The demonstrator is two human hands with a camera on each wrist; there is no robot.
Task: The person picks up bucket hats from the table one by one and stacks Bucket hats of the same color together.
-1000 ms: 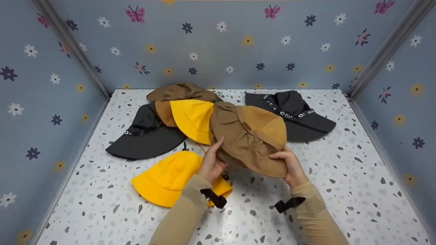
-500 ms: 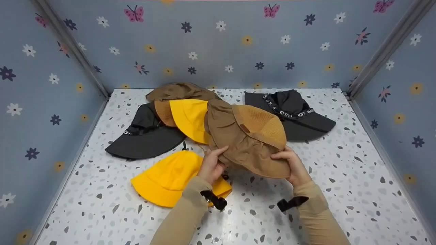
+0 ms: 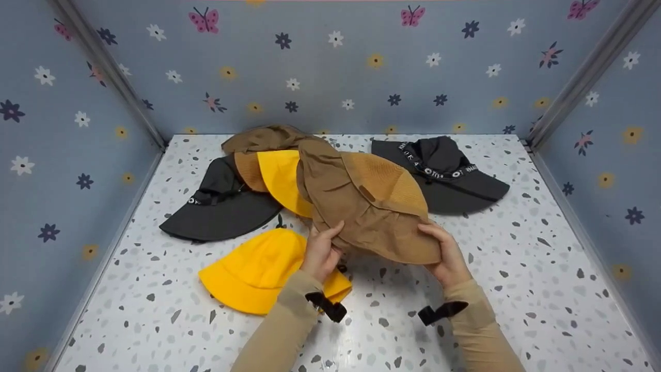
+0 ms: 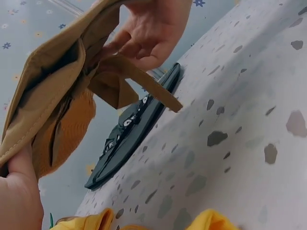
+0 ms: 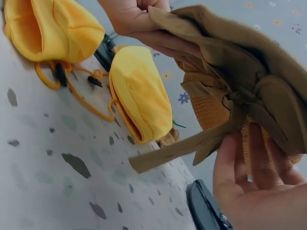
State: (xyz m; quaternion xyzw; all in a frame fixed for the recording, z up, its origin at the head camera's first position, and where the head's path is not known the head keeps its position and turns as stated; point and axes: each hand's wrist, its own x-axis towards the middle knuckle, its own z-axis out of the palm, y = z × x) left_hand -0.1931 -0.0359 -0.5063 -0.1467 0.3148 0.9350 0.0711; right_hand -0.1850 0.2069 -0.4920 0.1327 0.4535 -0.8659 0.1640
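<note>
A brown sun hat (image 3: 377,227) with a woven tan crown and a wide gathered cloth brim is held up over the table's middle. My left hand (image 3: 323,253) grips the brim's near left edge, thumb on top. At the near right edge my right hand (image 3: 448,256) holds the brim, its other fingers underneath. In the left wrist view a loose cloth strap (image 4: 148,86) hangs from the hat beside the right hand. The right wrist view shows the brim's folded underside and the right hand's fingers (image 5: 259,158) against it.
Yellow bucket hats lie near the left arm (image 3: 253,268) and behind the held hat (image 3: 281,181). A black hat (image 3: 222,217) lies left, another black hat (image 3: 454,191) back right. A brown hat (image 3: 268,138) sits by the patterned rear wall (image 3: 320,62).
The brown sun hat has shifted left in both hands, covering more of the yellow hat behind it. My left thumb sits lower on the brim. The other hats have stayed put.
</note>
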